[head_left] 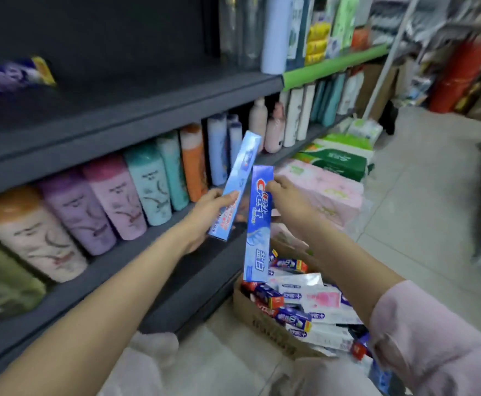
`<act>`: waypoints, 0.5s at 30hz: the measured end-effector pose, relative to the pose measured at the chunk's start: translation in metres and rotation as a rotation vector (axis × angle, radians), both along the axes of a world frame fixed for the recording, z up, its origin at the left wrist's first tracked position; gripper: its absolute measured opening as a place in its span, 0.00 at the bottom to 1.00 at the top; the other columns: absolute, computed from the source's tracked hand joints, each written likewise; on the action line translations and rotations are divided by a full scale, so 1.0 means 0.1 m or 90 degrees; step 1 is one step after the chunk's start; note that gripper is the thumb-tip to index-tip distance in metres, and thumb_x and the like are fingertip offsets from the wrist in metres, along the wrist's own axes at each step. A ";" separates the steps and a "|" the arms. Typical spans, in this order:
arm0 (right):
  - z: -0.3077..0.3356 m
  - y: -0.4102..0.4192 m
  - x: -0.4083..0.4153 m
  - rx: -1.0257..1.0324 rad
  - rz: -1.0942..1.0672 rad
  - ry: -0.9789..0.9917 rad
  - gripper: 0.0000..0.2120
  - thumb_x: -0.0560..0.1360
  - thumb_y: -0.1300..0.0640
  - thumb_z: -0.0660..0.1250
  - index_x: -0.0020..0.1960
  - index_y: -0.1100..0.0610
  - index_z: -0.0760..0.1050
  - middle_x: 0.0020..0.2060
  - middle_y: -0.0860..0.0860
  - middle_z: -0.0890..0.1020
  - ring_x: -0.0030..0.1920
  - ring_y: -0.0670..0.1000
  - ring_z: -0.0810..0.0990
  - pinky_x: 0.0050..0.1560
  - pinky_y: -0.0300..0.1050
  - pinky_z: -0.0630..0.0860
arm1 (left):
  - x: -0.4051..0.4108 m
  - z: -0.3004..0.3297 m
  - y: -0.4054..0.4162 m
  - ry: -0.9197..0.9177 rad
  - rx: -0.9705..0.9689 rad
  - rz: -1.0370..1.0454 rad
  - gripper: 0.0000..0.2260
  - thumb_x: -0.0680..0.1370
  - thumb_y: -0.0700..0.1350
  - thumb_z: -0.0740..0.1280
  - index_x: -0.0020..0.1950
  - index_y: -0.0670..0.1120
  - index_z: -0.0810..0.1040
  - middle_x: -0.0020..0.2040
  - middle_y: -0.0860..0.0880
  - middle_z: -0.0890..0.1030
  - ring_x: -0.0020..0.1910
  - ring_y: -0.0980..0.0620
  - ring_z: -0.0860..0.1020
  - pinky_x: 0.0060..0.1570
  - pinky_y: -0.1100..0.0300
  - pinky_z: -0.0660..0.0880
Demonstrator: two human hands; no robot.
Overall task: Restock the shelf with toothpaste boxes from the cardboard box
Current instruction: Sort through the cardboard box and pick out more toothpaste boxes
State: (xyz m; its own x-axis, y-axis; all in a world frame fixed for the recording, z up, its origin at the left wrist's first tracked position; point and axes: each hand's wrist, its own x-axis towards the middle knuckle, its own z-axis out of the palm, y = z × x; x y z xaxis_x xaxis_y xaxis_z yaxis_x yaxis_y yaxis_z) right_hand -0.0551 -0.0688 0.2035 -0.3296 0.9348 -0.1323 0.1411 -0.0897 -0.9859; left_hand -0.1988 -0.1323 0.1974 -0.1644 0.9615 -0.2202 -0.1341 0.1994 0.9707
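Note:
My left hand [208, 212] grips a light-blue toothpaste box [239, 178] near its lower end, tilted up to the right in front of the shelves. My right hand [286, 200] pinches the upper part of a darker blue toothpaste box [258, 224], which hangs almost upright beside the first. Below them on the floor stands the cardboard box [265, 324], holding several toothpaste boxes in white, blue and red. On the dark upper shelf [125, 110] one purple and yellow toothpaste box [13, 74] lies at the far left.
The shelf below carries a row of shampoo bottles [113, 195]. Packs of tissue paper [328, 190] are stacked on the floor past the cardboard box. More bottles fill the shelves further right, above a green shelf edge [333, 65]. Tiled floor runs along the aisle.

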 end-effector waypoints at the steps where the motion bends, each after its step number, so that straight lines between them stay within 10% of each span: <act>1: 0.15 -0.08 -0.12 0.004 0.017 0.009 0.04 0.80 0.61 0.55 0.52 0.57 0.68 0.42 0.54 0.76 0.35 0.47 0.75 0.31 0.38 0.74 | -0.09 0.16 -0.10 0.006 0.015 0.018 0.03 0.80 0.43 0.61 0.48 0.44 0.68 0.39 0.45 0.79 0.26 0.55 0.79 0.29 0.62 0.75; 7: 1.06 -0.73 -0.94 0.143 0.105 0.069 0.14 0.79 0.65 0.54 0.59 0.54 0.73 0.44 0.51 0.80 0.34 0.41 0.79 0.33 0.31 0.75 | -0.75 1.12 -0.94 0.141 0.093 0.160 0.11 0.79 0.48 0.64 0.53 0.43 0.68 0.38 0.46 0.78 0.26 0.53 0.74 0.29 0.61 0.73; 11: 1.45 -1.07 -1.38 0.207 0.174 0.083 0.18 0.79 0.62 0.58 0.68 0.52 0.70 0.56 0.52 0.80 0.50 0.49 0.80 0.55 0.46 0.77 | -1.11 1.50 -1.43 0.264 0.108 0.237 0.16 0.73 0.46 0.72 0.53 0.42 0.69 0.40 0.49 0.78 0.26 0.60 0.78 0.26 0.69 0.73; 15: 1.76 -1.33 -1.74 0.281 0.249 0.071 0.23 0.79 0.60 0.61 0.73 0.52 0.64 0.59 0.52 0.79 0.57 0.51 0.79 0.62 0.50 0.74 | -1.49 1.69 -1.80 0.252 0.106 0.332 0.13 0.75 0.45 0.70 0.55 0.41 0.74 0.43 0.44 0.81 0.33 0.50 0.82 0.48 0.49 0.78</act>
